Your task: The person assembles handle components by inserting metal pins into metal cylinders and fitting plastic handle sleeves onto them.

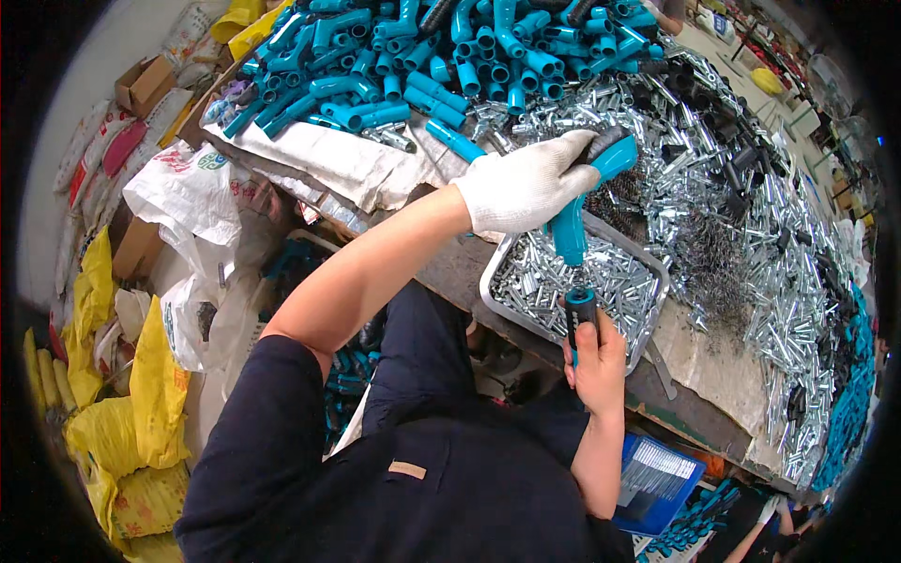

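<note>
Gloved left hand (526, 185), arm outstretched, clenched round blue handle (574, 220) above metal tray (497, 281) on bench (713, 361), long axis near-vertical, tip down. Bare right hand (598, 361) fisted round screwdriver (579, 310), pointing up.

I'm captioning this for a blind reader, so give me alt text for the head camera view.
A gloved left hand holds a bent teal plastic handle over a metal tray of small silver parts, while the bare right hand points a screwdriver up at it. Heaps of teal handles and silver fittings cover the workbench.
</note>
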A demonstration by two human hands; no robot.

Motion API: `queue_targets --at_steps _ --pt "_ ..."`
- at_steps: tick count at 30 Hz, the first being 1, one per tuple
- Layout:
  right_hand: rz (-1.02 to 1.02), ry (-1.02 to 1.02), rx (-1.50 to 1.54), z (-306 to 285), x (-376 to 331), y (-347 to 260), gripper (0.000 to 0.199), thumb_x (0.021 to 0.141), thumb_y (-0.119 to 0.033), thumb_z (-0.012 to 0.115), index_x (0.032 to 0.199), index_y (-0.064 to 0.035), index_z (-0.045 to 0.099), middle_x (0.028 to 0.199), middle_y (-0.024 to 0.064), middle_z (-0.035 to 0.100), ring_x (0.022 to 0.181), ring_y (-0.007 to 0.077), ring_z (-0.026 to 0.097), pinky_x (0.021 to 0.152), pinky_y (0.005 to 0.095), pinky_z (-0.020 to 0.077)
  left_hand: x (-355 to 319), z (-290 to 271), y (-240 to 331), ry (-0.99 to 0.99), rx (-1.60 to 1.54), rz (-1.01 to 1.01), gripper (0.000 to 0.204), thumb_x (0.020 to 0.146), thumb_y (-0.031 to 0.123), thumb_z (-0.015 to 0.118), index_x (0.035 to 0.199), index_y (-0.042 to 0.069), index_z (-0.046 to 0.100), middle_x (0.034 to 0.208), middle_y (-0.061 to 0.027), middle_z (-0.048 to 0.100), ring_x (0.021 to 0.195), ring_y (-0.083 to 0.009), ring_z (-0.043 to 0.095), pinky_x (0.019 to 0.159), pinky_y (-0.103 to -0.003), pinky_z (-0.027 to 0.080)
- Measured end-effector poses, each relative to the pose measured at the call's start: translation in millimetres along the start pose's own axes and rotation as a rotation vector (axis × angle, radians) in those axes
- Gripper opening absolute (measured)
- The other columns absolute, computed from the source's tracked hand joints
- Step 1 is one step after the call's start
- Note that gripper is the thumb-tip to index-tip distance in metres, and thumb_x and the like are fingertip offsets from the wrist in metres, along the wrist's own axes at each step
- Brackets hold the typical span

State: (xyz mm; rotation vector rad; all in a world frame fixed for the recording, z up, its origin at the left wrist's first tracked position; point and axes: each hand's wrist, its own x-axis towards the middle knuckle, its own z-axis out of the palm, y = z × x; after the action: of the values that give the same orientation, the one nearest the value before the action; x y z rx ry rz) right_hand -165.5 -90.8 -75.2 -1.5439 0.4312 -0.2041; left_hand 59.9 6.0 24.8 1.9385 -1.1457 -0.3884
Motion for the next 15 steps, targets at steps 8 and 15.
queue_targets --at_steps 8,15 --pt "-0.076 0.196 -0.318 18 0 -3 0.041 0.095 -0.039 0.060 0.096 0.0018 0.057 0.064 0.0074 0.055 0.059 0.0172 0.054 0.055 0.0340 0.0409 -8 47 11 0.081 0.106 -0.039 0.044 0.092 0.029 0.055 0.124 0.000 0.050 0.105 -0.0294 0.062 0.102 -0.0409 0.062 0.086 -0.046 0.048" --pt "0.250 -0.033 0.274 20 -9 -18 0.043 0.101 -0.044 0.048 0.106 -0.0018 0.056 0.059 0.0019 0.049 0.037 0.0086 0.041 0.033 0.0240 0.0299 -12 55 7 0.242 0.041 0.084 0.030 0.079 0.020 0.065 0.097 -0.001 0.055 0.093 -0.0263 0.063 0.089 -0.0425 0.064 0.080 -0.047 0.051"
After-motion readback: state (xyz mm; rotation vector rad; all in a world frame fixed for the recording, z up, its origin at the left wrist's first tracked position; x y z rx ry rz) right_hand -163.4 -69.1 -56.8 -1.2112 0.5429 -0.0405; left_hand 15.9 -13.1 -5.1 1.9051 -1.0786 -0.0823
